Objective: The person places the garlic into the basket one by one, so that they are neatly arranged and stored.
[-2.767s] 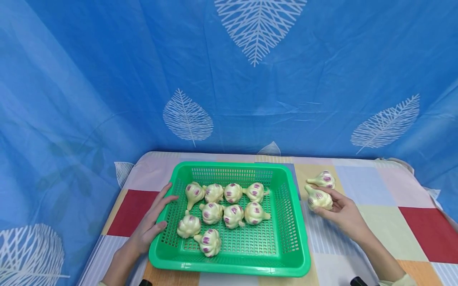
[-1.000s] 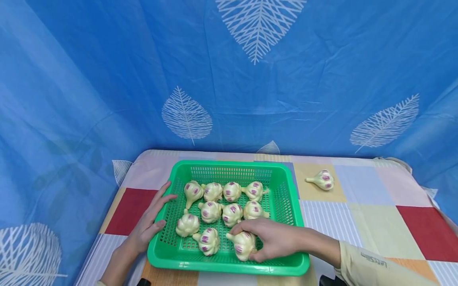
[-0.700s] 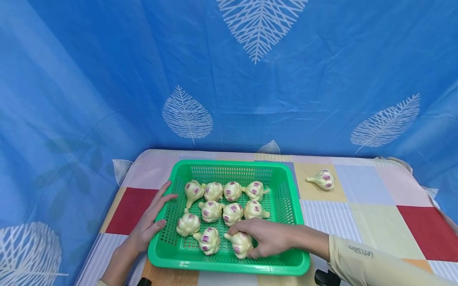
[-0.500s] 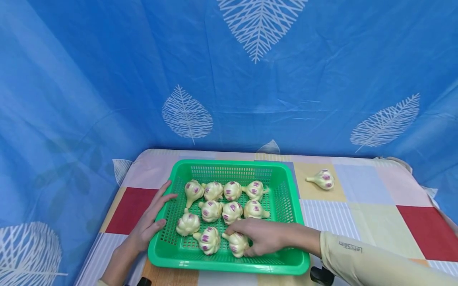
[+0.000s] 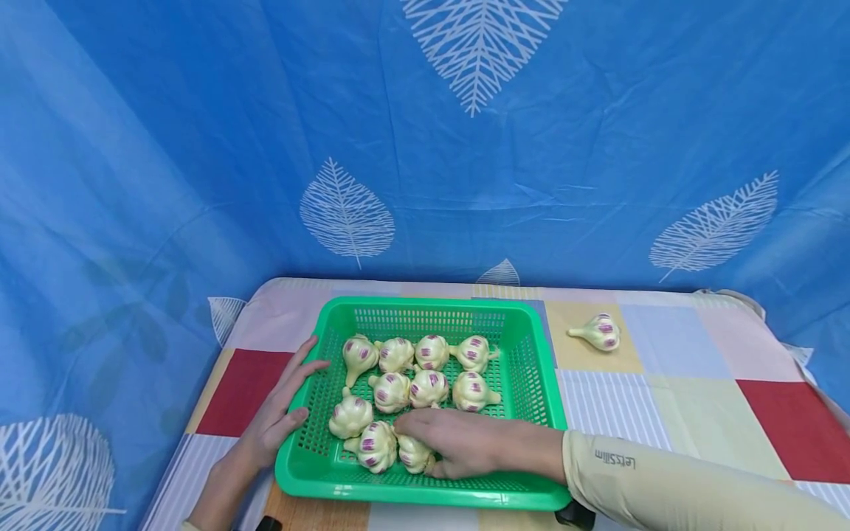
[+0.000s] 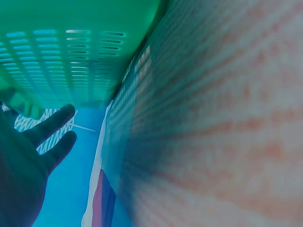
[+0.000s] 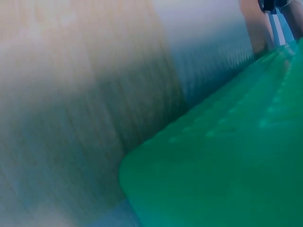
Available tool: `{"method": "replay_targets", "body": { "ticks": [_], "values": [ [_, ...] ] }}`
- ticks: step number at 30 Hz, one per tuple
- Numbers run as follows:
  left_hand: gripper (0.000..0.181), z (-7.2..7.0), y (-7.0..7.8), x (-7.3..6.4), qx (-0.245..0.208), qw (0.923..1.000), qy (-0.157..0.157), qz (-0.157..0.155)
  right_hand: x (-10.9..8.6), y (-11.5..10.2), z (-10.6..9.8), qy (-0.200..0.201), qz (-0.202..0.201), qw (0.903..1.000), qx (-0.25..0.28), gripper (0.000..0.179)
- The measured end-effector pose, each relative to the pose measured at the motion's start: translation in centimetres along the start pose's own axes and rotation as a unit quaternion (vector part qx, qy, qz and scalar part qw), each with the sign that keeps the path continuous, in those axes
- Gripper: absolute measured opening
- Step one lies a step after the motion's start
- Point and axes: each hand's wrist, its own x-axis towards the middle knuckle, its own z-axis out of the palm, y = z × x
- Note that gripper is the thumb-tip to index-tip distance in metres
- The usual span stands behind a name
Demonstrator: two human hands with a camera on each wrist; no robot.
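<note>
Inside the green basket (image 5: 425, 500), my right hand (image 5: 458, 442) grips a garlic bulb (image 5: 413, 453), which the fingers partly cover. That bulb sits right up against another garlic bulb (image 5: 377, 447) on its left. Several more white and purple bulbs lie in rows behind, such as the garlic bulb (image 5: 472, 391) in the middle row. My left hand (image 5: 268, 424) rests at the basket's left rim with its fingers spread and straight. In the left wrist view the fingers (image 6: 59, 125) extend beside the basket's slotted wall (image 6: 71, 52). The right wrist view shows only the basket's outer side (image 7: 213, 175), not the hand.
One garlic bulb (image 5: 600, 333) lies on the patchwork tablecloth (image 5: 697, 420) to the right of the basket. Behind the table hangs a blue curtain (image 5: 571, 184) with white leaf prints.
My right hand picked up a garlic bulb from the cloth at right, brought it into the basket's front, then slid it left. The neighbouring bulb has shifted slightly left. The left hand stayed put.
</note>
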Motion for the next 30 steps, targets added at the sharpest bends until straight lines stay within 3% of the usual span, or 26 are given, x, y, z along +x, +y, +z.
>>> {"method": "replay_targets", "body": {
  "ticks": [10, 20, 25, 30],
  "values": [
    [0.06, 0.0, 0.2, 0.0, -0.001, 1.0, 0.002, 0.003, -0.8, -0.2, -0.7, -0.009, 0.013, 0.9997, 0.017, 0.077],
    [0.06, 0.1, 0.1, 0.0, -0.012, 0.9998, 0.0, 0.015, -3.6, -0.2, -2.7, 0.029, 0.018, 0.9976, 0.06, 0.058],
    [0.06, 0.1, 0.1, 0.1, -0.017, 0.9997, 0.0, 0.018, -5.9, -0.1, -4.0, 0.044, 0.019, 0.9987, -0.017, 0.057],
    [0.059, 0.1, 0.0, 0.1, -0.019, 0.9996, -0.001, 0.022, -8.5, 0.5, -4.7, 0.076, 0.049, 0.9915, -0.094, 0.063]
  ]
}}
